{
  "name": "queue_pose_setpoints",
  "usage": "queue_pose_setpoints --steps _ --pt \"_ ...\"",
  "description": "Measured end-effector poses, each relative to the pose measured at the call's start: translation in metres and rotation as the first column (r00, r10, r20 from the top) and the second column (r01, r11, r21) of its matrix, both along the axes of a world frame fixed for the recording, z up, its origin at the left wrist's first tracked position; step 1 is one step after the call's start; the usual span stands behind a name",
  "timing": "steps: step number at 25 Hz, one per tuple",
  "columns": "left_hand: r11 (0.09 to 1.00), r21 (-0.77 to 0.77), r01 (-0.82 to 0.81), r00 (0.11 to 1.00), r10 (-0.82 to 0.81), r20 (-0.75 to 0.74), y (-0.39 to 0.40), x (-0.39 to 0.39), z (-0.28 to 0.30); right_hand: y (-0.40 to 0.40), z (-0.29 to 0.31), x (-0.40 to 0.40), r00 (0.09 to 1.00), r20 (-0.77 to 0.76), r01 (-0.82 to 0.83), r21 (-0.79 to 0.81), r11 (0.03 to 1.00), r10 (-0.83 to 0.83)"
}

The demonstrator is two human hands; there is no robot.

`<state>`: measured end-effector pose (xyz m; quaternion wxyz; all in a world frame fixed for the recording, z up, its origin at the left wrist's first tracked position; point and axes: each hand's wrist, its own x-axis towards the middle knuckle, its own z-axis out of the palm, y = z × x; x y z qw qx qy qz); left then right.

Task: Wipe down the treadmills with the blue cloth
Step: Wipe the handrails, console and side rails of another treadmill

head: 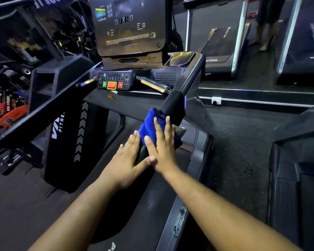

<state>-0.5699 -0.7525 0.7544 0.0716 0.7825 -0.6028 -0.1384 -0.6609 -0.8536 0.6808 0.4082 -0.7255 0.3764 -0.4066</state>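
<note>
Entry: my flat, straight-fingered right hand (161, 147) presses the bunched blue cloth (150, 127) onto the treadmill's black right handrail (176, 104), flat left hand (124, 160) at its eight o'clock; console, belt, neighbouring treadmills apparently remain.

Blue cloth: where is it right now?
Head view, centre: the blue cloth is draped over the right handrail, under the right hand.

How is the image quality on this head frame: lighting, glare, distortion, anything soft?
Head view: dim gym, bluish cast; glare on the console screen and the right handrail; wide-angle bending toward the edges; background machines soft. Both hands, left hand and right hand, and the blue cloth are sharp enough.
</note>
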Motion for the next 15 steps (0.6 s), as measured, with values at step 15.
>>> queue_pose_setpoints --steps 15 --pt "1.000 0.029 0.011 1.000 -0.012 0.025 -0.008 0.002 0.003 -0.093 -0.006 0.004 0.993 0.079 0.090 -0.070 0.993 -0.085"
